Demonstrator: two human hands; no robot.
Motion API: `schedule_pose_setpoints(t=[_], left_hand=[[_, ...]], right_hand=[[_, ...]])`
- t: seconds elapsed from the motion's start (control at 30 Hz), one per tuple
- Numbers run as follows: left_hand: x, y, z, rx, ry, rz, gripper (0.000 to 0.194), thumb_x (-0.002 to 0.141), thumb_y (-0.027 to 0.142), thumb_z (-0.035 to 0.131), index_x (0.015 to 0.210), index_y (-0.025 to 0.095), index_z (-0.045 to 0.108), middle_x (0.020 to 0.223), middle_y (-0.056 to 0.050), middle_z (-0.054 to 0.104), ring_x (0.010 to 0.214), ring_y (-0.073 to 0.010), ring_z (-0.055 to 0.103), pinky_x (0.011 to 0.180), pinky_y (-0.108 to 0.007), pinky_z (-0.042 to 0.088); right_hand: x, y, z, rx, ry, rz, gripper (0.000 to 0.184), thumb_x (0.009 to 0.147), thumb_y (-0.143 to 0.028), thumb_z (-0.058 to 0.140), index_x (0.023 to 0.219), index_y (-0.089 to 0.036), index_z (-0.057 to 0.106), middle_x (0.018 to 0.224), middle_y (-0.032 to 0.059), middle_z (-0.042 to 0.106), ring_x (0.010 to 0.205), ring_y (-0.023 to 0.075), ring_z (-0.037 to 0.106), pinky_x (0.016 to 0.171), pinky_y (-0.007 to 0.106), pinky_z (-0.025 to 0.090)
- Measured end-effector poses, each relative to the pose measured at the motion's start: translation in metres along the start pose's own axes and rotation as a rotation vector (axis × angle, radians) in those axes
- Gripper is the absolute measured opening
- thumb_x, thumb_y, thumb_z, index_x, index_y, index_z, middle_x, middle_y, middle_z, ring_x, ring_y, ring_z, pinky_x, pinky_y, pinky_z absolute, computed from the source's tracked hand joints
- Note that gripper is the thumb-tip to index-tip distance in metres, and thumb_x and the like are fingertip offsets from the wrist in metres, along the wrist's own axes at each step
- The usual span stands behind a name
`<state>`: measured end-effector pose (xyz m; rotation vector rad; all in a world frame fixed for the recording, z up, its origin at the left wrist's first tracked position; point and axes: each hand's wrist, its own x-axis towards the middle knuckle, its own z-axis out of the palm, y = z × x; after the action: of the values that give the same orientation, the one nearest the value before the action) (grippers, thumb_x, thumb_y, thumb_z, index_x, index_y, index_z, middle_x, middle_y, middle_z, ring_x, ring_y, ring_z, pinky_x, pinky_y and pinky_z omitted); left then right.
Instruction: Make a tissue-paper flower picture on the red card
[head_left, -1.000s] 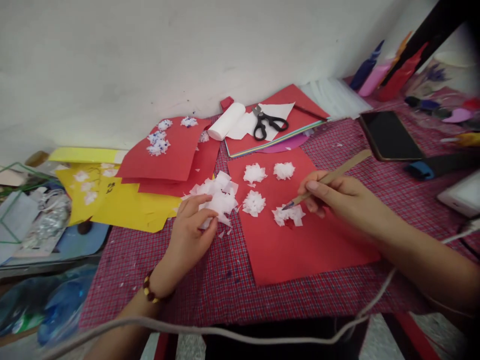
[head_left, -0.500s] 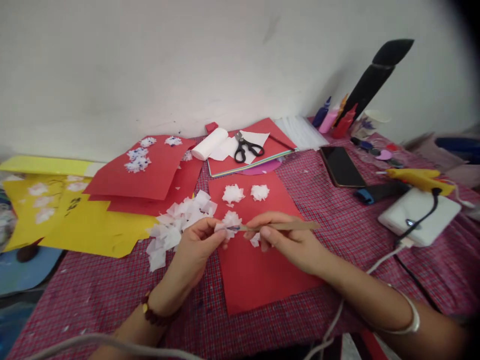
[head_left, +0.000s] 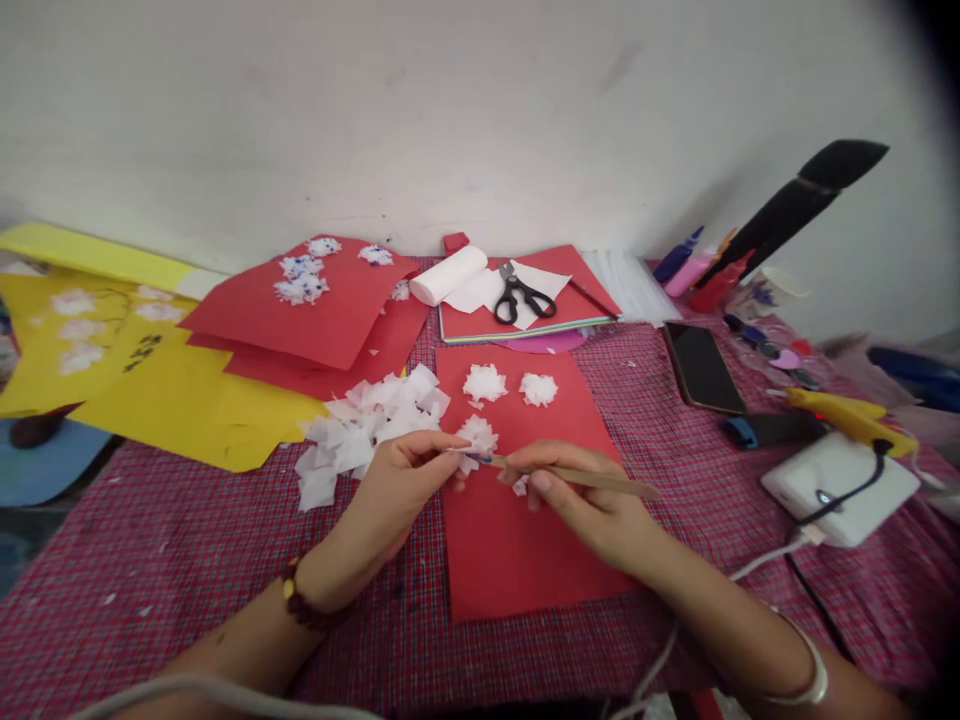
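My left hand [head_left: 397,490] pinches a small piece of white tissue paper [head_left: 459,452] above the left edge of a red paper sheet [head_left: 525,540]. My right hand [head_left: 585,495] grips a thin wooden brush [head_left: 592,478], its blue-stained tip touching the tissue piece between my left fingers. Three white tissue flowers [head_left: 484,383] lie on the red sheet beyond my hands. A heap of cut white tissue squares [head_left: 367,425] rests just left of the sheet, beside my left hand.
Red sheets [head_left: 300,320] with blue-dotted flowers and yellow sheets [head_left: 172,400] lie at left. Black scissors [head_left: 521,293] and a white roll [head_left: 448,275] sit on stacked papers at the back. A phone [head_left: 701,365], yellow glue gun [head_left: 840,410], white box [head_left: 840,475] and cable are at right.
A second ago my right hand held the brush to a flower on the red sheet and my left was at the tissue heap. Both hands then met, brush tip on the pinched tissue.
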<state>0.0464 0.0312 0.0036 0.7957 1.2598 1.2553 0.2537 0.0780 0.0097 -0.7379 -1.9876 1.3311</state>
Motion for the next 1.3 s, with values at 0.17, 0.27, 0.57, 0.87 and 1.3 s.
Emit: schedule_pose_setpoints(t=[0.17, 0.27, 0.57, 0.87, 1.3], left_hand=[[-0.002, -0.002, 0.003, -0.104, -0.064, -0.016, 0.005, 0.073, 0.013, 0.067, 0.071, 0.014, 0.072, 0.06, 0.0, 0.064, 0.057, -0.0075, 0.055, 0.059, -0.018, 0.043], [-0.003, -0.002, 0.002, -0.293, -0.121, -0.07, 0.012, 0.074, 0.022, 0.067, 0.068, 0.012, 0.068, 0.064, -0.002, 0.065, 0.06, -0.01, 0.059, 0.062, -0.021, 0.047], [-0.002, -0.005, -0.003, -0.447, -0.276, -0.178, 0.028, 0.067, 0.033, 0.076, 0.082, 0.01, 0.068, 0.071, -0.007, 0.067, 0.06, -0.0109, 0.064, 0.062, -0.022, 0.052], [-0.013, -0.003, 0.005, -0.185, -0.198, 0.081, 0.009, 0.075, 0.022, 0.074, 0.075, 0.014, 0.07, 0.066, -0.001, 0.065, 0.061, -0.0089, 0.06, 0.065, -0.022, 0.051], [-0.012, -0.011, -0.002, 0.988, -0.08, 1.154, 0.016, 0.088, 0.006, 0.058, 0.1, 0.015, 0.061, 0.092, -0.004, 0.069, 0.09, -0.0137, 0.065, 0.085, -0.025, 0.054]], right_hand=[[0.0, 0.002, 0.003, -0.016, 0.041, 0.009, 0.021, 0.095, -0.027, 0.052, 0.109, -0.024, 0.067, 0.091, 0.0048, 0.072, 0.07, 0.0127, 0.065, 0.061, 0.024, 0.054], [-0.002, 0.001, 0.002, 0.007, 0.093, 0.011, 0.018, 0.094, -0.027, 0.054, 0.107, -0.024, 0.068, 0.09, 0.0043, 0.074, 0.068, 0.0127, 0.066, 0.06, 0.023, 0.055], [-0.005, 0.01, -0.001, 0.215, 0.169, 0.059, 0.018, 0.095, -0.032, 0.053, 0.105, -0.028, 0.068, 0.085, 0.0029, 0.074, 0.063, 0.0144, 0.065, 0.066, 0.029, 0.057], [-0.004, 0.007, 0.006, 0.122, 0.244, 0.125, 0.023, 0.091, -0.037, 0.058, 0.088, -0.021, 0.075, 0.068, 0.005, 0.069, 0.055, 0.0156, 0.059, 0.053, 0.029, 0.05], [0.004, -0.006, 0.008, 0.378, 0.173, 0.156, 0.017, 0.087, -0.034, 0.064, 0.085, -0.018, 0.069, 0.072, 0.0021, 0.068, 0.051, 0.0083, 0.056, 0.046, 0.021, 0.044]])
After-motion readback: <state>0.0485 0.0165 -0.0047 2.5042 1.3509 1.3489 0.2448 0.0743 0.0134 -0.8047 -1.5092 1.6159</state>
